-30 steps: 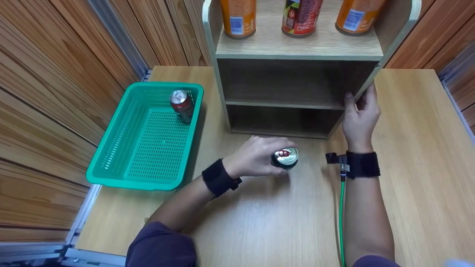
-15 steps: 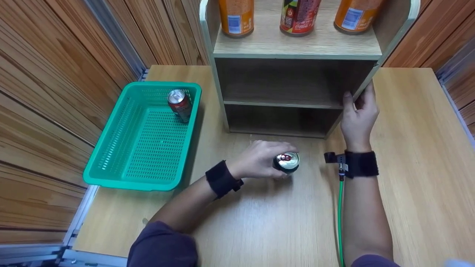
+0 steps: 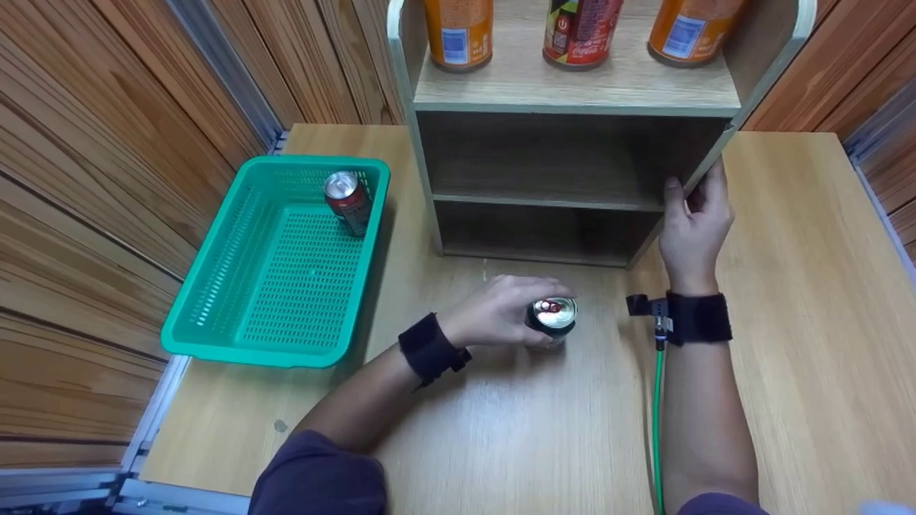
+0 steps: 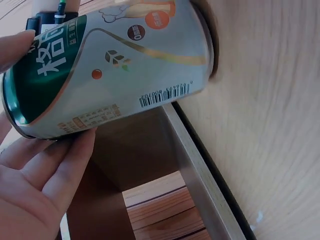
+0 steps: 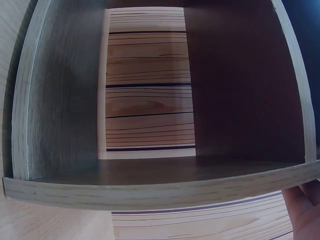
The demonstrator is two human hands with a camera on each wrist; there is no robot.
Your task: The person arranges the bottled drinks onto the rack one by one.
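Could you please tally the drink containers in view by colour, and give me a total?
Orange, on the top shelf: 2, one at the left, one at the right
Red: 2, one on the top shelf, one in the green basket at
Green and silver can, gripped by the left hand: 1
Total: 5

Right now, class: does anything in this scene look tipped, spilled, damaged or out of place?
Nothing stands out. The green can stands upright on the table in the left hand; the red can stands upright in the basket; the right hand grips the shelf's side.
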